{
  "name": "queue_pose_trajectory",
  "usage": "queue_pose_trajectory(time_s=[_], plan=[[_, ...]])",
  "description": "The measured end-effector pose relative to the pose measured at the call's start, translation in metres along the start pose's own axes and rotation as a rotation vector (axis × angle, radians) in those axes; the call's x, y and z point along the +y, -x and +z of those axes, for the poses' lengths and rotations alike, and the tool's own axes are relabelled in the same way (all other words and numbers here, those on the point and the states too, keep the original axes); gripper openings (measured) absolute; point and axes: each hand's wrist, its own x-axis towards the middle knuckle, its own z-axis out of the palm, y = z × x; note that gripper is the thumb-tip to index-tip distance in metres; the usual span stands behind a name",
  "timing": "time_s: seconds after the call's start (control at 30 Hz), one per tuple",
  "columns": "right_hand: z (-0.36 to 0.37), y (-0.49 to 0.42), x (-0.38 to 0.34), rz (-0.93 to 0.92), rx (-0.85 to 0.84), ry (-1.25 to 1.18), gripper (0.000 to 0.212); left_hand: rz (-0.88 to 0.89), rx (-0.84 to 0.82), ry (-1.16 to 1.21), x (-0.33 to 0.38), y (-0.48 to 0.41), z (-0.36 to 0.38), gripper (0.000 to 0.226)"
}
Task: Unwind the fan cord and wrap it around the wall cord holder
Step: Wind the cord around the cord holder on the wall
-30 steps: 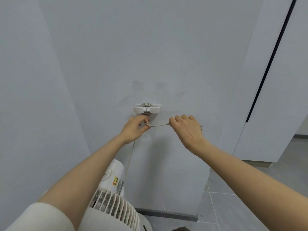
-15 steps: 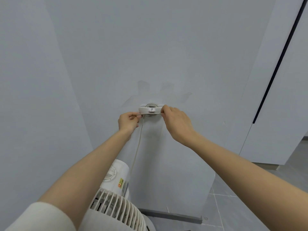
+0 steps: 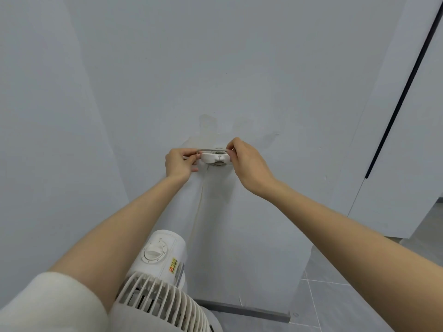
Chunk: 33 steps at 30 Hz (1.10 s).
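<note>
Fan: floor, nearest. Cord: rises up the wall, then runs level across the holder's top. Left hand, right hand: each pinching the cord, flanking the wall cord holder; wraps behind, apparently few.

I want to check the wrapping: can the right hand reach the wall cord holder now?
Probably yes. The right hand is already at the right end of the wall cord holder, pinching the fan cord over its top. Nothing stands between them.
</note>
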Motion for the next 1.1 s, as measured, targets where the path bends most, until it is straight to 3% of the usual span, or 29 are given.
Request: queue_pose_trajectory(time_s=[0.37,0.67,1.1], plan=[[-0.015,-0.001,0.009,0.140,0.151,-0.068,0.018,0.276,-0.062,-0.258,0.028,-0.008,-0.003,0.013],[-0.025,-0.003,0.021,0.183,0.262,0.026,0.019,0.328,-0.043,-0.356,0.045,0.005,0.007,0.011],[-0.011,0.011,0.047,0.254,0.240,0.149,0.010,0.535,-0.228,-0.554,0.044,0.018,0.012,0.038]])
